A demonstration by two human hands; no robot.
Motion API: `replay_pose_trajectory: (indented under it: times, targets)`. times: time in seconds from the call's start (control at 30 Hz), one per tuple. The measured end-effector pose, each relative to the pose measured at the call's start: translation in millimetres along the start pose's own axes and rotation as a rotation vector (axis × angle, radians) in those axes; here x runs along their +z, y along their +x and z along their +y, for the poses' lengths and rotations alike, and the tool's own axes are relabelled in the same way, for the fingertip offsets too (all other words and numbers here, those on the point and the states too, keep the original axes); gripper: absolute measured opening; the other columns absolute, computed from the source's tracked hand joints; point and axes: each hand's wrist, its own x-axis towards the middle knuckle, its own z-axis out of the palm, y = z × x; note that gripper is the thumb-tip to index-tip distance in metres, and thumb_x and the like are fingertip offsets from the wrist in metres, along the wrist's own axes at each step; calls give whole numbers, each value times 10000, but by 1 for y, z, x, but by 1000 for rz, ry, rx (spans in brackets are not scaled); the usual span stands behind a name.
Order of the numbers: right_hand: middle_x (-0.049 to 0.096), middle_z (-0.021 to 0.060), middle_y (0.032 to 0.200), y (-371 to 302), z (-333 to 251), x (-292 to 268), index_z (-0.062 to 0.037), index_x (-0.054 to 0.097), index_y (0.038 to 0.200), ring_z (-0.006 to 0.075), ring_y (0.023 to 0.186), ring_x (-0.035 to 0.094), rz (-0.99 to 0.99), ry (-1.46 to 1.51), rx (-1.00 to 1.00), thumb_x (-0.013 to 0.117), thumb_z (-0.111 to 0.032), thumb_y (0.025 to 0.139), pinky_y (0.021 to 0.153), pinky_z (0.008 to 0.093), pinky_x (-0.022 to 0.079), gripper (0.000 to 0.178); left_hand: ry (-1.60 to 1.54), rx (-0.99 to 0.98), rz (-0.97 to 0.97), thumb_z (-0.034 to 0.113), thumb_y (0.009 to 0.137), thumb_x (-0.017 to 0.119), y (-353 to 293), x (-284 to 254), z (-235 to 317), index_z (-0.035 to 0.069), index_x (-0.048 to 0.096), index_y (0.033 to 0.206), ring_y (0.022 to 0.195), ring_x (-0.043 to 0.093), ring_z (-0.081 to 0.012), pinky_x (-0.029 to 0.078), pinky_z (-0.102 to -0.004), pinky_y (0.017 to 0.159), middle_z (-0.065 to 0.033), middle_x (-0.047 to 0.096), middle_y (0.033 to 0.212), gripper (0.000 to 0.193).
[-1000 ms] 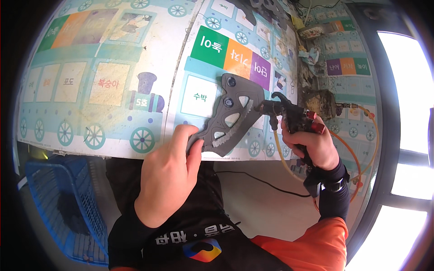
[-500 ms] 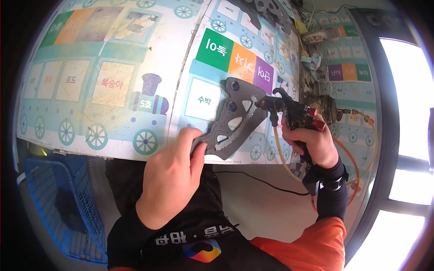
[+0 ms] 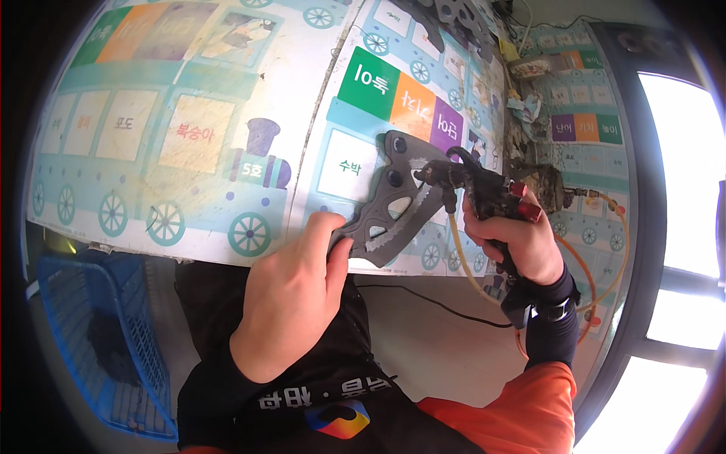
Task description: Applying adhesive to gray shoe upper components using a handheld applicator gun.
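Note:
My left hand pinches the near end of a dark grey, curved flat piece with triangular cutouts and two round dark knobs. The piece is held over the table's near edge. A pale, whitish strip lies along its right-hand side. My right hand is wrapped round the grip of a dark spray gun with red knobs. The gun's nozzle points left, over the upper right part of the piece, close to its surface. Whether spray is coming out cannot be seen.
The table is covered with printed train-patterned sheets. More dark grey pieces lie at its far end. A yellowish hose and an orange hose run near the gun. A blue plastic basket stands at lower left.
The gun's nozzle has shifted slightly left across the piece. My left hand and the piece have moved slightly right in the picture.

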Motion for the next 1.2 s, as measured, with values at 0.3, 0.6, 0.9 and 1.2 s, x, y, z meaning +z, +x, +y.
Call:
replay_pose_trajectory:
  times: [0.3, 0.6, 0.9, 1.2]
  targets:
    - [587, -29, 712, -7, 0, 3, -38, 692, 1069, 38, 543, 467, 5, -31, 43, 721, -69, 882, 501, 229, 332, 192, -13, -19, -9, 42, 950, 732, 0, 0, 0, 30, 620, 1126, 619, 695, -337, 497, -416, 563, -182, 669, 722, 210]
    - [616, -30, 759, -21, 10, -2, -32, 695, 1103, 41, 570, 484, -12, -4, 85, 733, -69, 890, 516, 233, 357, 220, 4, 1, 4, 58, 962, 716, -1, 1, 0, 38, 595, 1125, 616, 675, -338, 491, -424, 567, -153, 646, 693, 204]
    - [636, -21, 800, -27, 16, -1, -31, 689, 1170, 41, 589, 490, 20, -4, 93, 743, -59, 907, 524, 226, 364, 269, 1, 13, -1, 56, 969, 700, -1, 1, -1, 33, 574, 1118, 617, 655, -343, 481, -439, 574, -136, 627, 675, 196]
    - [647, -5, 807, -24, 8, 12, -19, 663, 1175, 53, 568, 483, 66, -35, 92, 723, -35, 857, 513, 235, 357, 324, -8, 9, 3, 61, 968, 699, -1, 0, -2, 25, 574, 1129, 613, 656, -340, 493, -439, 587, -136, 632, 672, 208]
